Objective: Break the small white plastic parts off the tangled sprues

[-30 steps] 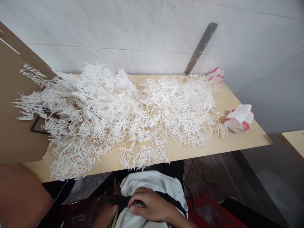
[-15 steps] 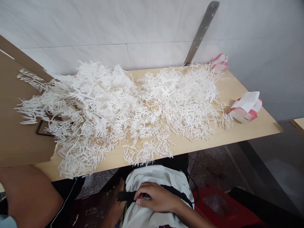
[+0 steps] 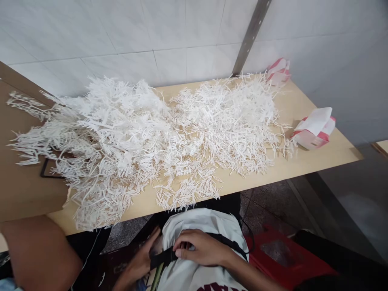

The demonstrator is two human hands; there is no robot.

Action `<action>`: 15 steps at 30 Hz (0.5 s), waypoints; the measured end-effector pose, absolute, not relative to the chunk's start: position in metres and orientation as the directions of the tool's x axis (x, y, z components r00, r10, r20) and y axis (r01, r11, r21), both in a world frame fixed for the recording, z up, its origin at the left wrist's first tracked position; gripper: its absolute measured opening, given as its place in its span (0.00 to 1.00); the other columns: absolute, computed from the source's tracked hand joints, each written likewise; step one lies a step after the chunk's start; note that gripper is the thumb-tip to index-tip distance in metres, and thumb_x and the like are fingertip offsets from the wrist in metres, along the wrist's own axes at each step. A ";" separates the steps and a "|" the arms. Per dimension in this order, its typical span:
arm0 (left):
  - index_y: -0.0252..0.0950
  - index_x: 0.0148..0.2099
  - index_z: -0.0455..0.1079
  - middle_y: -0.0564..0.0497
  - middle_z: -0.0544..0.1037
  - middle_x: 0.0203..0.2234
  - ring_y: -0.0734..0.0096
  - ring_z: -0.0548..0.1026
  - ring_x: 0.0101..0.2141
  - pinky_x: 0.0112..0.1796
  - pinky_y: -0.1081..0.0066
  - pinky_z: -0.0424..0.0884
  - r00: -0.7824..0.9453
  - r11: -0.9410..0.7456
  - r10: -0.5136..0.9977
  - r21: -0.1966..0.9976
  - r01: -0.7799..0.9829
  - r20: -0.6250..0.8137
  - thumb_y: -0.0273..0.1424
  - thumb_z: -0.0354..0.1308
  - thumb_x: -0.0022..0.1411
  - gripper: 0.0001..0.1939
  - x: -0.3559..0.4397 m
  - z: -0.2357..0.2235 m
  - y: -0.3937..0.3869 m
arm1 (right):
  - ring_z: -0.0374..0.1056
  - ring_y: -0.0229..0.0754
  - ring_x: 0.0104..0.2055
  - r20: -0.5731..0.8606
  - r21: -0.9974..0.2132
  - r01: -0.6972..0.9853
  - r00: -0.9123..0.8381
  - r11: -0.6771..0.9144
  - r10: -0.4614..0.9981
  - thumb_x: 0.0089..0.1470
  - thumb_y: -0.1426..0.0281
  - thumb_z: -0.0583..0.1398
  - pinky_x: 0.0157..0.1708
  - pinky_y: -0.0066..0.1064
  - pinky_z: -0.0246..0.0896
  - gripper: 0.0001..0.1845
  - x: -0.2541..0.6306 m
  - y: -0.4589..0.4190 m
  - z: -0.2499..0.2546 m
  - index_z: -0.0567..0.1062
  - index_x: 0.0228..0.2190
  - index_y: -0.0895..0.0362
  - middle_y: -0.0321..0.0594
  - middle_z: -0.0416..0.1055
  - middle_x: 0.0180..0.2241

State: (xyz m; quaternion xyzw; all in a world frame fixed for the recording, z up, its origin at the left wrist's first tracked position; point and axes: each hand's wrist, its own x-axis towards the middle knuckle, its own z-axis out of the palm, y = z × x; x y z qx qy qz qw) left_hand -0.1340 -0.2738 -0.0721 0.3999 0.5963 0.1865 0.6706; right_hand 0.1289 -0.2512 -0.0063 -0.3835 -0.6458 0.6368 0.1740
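Note:
A black strap runs across the white shirt at my waist. My right hand is closed round it, thumb and fingers pressed on the strap. Beside the strap's left end is my left hand, with fingers stretched out and apart. It seems to hold nothing, though part of its palm side is hidden. On the wooden table ahead, a big heap of white branching plastic sprigs spreads from left to right. Many loose short pieces lie along the front edge.
Two red-and-white plastic bags sit at the table's right end. Cardboard stands at left. A person's bare bent limb is at lower left. A red stool stands at lower right, and a metal upright against the tiled wall.
My left hand has shifted slightly left and its fingers have come apart from the strap's end. My right hand keeps its hold on the strap. The view has tilted slightly.

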 end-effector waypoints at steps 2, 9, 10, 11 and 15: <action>0.40 0.54 0.70 0.47 0.62 0.60 0.48 0.55 0.62 0.62 0.54 0.53 0.128 0.711 0.700 0.702 -0.034 -0.703 0.39 0.71 0.36 0.38 -0.138 -0.086 -0.288 | 0.66 0.33 0.38 -0.269 -0.957 0.263 -0.640 -0.124 0.720 0.57 0.64 0.57 0.39 0.21 0.57 0.12 0.130 -0.251 -0.007 0.75 0.41 0.54 0.35 0.72 0.37; 0.41 0.46 0.75 0.48 0.63 0.60 0.46 0.55 0.62 0.63 0.51 0.49 -0.078 0.711 0.691 0.695 -0.103 -0.718 0.42 0.70 0.36 0.30 -0.139 -0.118 -0.313 | 0.66 0.34 0.39 -0.265 -0.958 0.263 -0.657 -0.114 0.706 0.57 0.64 0.56 0.40 0.22 0.56 0.12 0.130 -0.249 -0.009 0.75 0.39 0.55 0.37 0.73 0.37; 0.39 0.45 0.76 0.46 0.63 0.60 0.47 0.56 0.62 0.64 0.53 0.47 -0.063 0.684 0.728 0.729 0.015 -0.682 0.43 0.69 0.39 0.28 -0.139 -0.118 -0.311 | 0.66 0.34 0.38 -0.267 -0.956 0.272 -0.660 -0.108 0.702 0.57 0.64 0.56 0.39 0.22 0.56 0.12 0.130 -0.249 -0.009 0.75 0.39 0.56 0.37 0.73 0.36; 0.38 0.44 0.76 0.45 0.63 0.60 0.47 0.56 0.62 0.64 0.54 0.46 -0.053 0.650 0.759 0.750 0.122 -0.649 0.45 0.67 0.41 0.28 -0.137 -0.118 -0.310 | 0.66 0.34 0.38 -0.271 -0.954 0.281 -0.662 -0.104 0.699 0.57 0.64 0.56 0.39 0.22 0.56 0.11 0.130 -0.248 -0.008 0.75 0.38 0.56 0.37 0.73 0.36; 0.35 0.49 0.72 0.43 0.64 0.59 0.49 0.57 0.62 0.63 0.56 0.50 -0.134 0.550 0.831 0.761 0.346 -0.540 0.51 0.58 0.47 0.33 -0.124 -0.116 -0.310 | 0.65 0.35 0.37 -0.294 -0.946 0.303 -0.663 -0.113 0.688 0.58 0.65 0.55 0.38 0.23 0.57 0.12 0.129 -0.246 -0.005 0.75 0.38 0.57 0.38 0.72 0.36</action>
